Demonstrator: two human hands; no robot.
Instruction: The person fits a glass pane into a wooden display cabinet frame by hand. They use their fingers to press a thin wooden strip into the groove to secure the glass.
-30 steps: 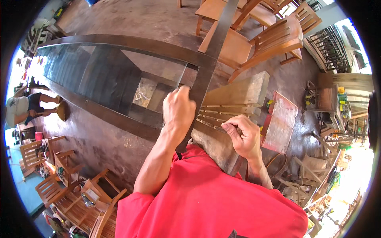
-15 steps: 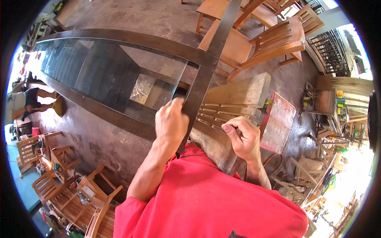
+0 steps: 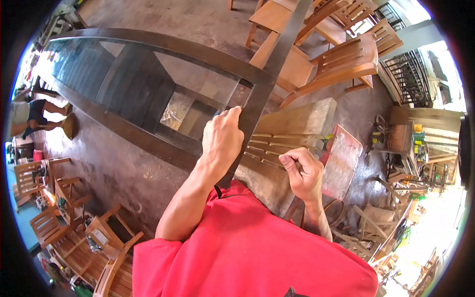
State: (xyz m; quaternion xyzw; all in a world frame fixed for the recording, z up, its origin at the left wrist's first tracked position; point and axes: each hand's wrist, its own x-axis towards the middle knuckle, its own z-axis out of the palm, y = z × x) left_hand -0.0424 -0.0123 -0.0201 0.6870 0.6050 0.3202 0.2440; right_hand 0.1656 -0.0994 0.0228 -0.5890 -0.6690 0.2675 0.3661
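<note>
A dark brown wooden frame [image 3: 163, 42] with a glass pane [image 3: 123, 81] in it stretches from the far left to just before me. My left hand [image 3: 222, 138] is over the near end of the pane, its knuckles close to the frame's end rail [image 3: 253, 111]. Its fingers are curled down; a bit of something dark shows beside them, and what they grip is hidden. To the right of the rail, my right hand [image 3: 306, 173] is raised with thumb and forefinger pressed together. Anything in that pinch is too small to make out.
Pale wooden boards and slats [image 3: 292, 121] lie right of the frame, beside a worn red-and-white panel [image 3: 342, 159]. Wooden chairs [image 3: 346, 57] stand at the far right. More chairs and a slatted bench [image 3: 74, 252] are at lower left. Another person [image 3: 37, 116] is at far left.
My left hand has moved a little away from me and to the right, nearer the end rail. The right hand keeps its pinch in nearly the same place. The view has shifted slightly.
</note>
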